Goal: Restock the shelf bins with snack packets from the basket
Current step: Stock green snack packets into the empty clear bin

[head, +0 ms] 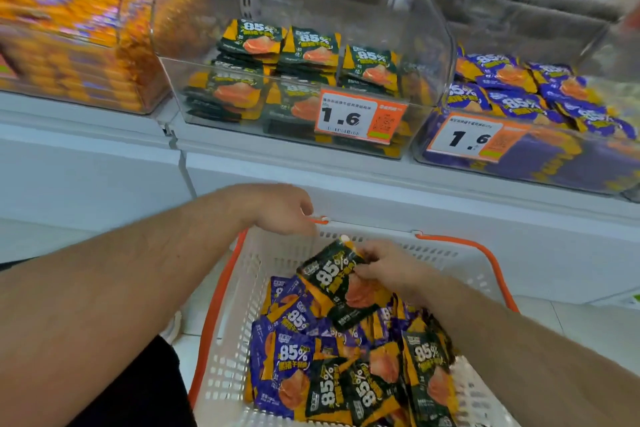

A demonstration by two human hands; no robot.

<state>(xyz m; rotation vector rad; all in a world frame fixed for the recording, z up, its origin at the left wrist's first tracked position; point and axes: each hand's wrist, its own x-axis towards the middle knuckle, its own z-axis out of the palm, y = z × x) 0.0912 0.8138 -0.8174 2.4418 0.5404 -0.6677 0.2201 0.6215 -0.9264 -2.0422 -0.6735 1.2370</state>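
A white basket (242, 274) with orange handles sits low in front of me, holding several purple and dark green snack packets (294, 357). My right hand (384, 270) pinches a dark green packet (336, 281) by its upper corner, lifted above the pile. My left hand (277, 208) hovers over the basket's far rim, fingers loosely curled downward, holding nothing that I can see. On the shelf above, a clear bin (242, 107) holds matching dark green packets, and the clear bin on its right (519, 163) holds purple ones.
A third bin (86, 45) at upper left is full of orange packets. Orange price tags reading 1.6 (356, 118) hang on the green and purple bins. A white shelf ledge (381, 198) runs between bins and basket. More clear bins stand on the shelf above.
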